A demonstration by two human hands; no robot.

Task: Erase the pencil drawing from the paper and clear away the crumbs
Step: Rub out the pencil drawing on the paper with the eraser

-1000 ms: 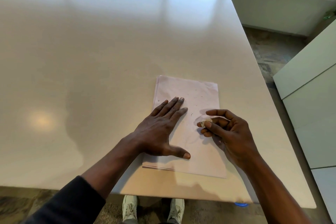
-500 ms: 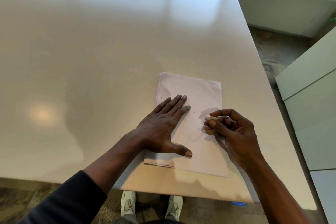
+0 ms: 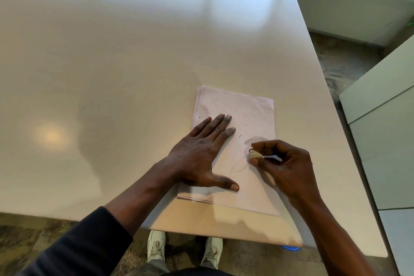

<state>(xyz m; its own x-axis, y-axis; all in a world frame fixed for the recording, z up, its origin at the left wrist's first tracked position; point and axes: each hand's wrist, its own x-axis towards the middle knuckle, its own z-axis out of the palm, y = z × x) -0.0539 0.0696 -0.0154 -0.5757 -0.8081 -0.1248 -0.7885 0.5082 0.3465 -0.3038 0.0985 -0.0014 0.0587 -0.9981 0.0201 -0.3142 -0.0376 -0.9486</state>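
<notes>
Eraser (image 3: 254, 154) is being pinched in curled right hand (image 3: 289, 163) and dragged back nearer; paper (image 3: 253, 195) is being pinned by flat, straight-fingered left hand (image 3: 197, 157); drawing (image 3: 238, 167) is being thinned.

A: Supporting surface?
B: Table (image 3: 112, 74). Pale beige, glossy top. Fills most of the frame; near edge along the bottom, right edge slanting to the upper right. Round glare spot at mid-left.
A: Directly on it?
B: Paper (image 3: 253, 114). Pale pink thin stack, flat, lower right of centre, close to the near edge. Sheet edges slightly offset at its lower left.
</notes>
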